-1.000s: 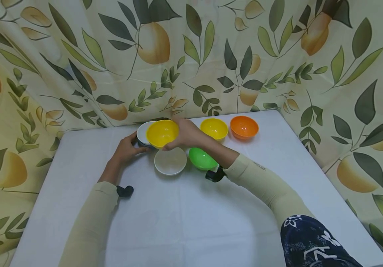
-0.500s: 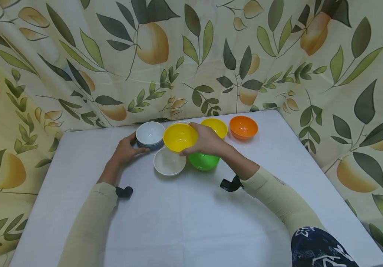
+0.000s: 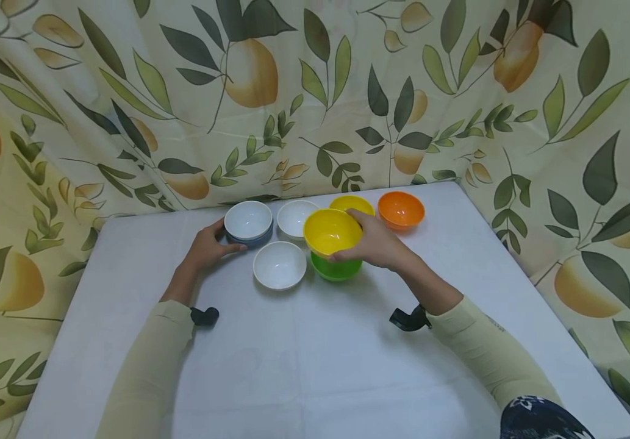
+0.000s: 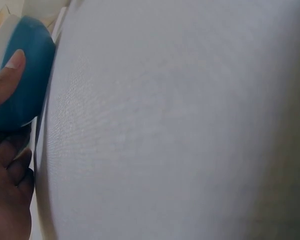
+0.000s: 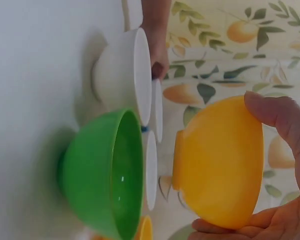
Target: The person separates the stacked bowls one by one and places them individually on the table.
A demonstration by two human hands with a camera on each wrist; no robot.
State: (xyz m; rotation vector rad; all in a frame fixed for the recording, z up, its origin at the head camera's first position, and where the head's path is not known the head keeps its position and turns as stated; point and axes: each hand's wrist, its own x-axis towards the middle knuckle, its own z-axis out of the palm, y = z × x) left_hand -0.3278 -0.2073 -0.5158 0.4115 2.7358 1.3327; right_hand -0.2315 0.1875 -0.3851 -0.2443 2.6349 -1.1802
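Basically, everything's easiest to place off the front white bowl (image 3: 279,266), which sits upright on the white-covered surface (image 3: 293,360). Up in the air, to the right of that bowl and a bit behind it, is the bright yellow bowl (image 3: 332,231), rim up, pinched in the right-hand grip (image 3: 377,244) with the thumb on one side and fingers on the other. The right wrist view shows a gap between it and the green bowl (image 3: 338,271), which stands just right of the front white bowl; can't really tell if those two touch.

Over behind and left of the front white bowl, a stacked white bowl (image 3: 248,219) sits on top of a blue bowl (image 4: 35,75). The left-hand grip (image 3: 207,251) has hold of the blue one, thumb pressed to its side and fingers curled round the other way, partly out of sight.

Further back from the front white bowl, slightly right, there's a back white bowl (image 3: 295,218). Keep going right and you get another yellow bowl (image 3: 350,202), half covered by the held one, then an orange bowl (image 3: 400,209) furthest right. Behind the lot hangs a fruit-and-leaf cloth (image 3: 347,24).
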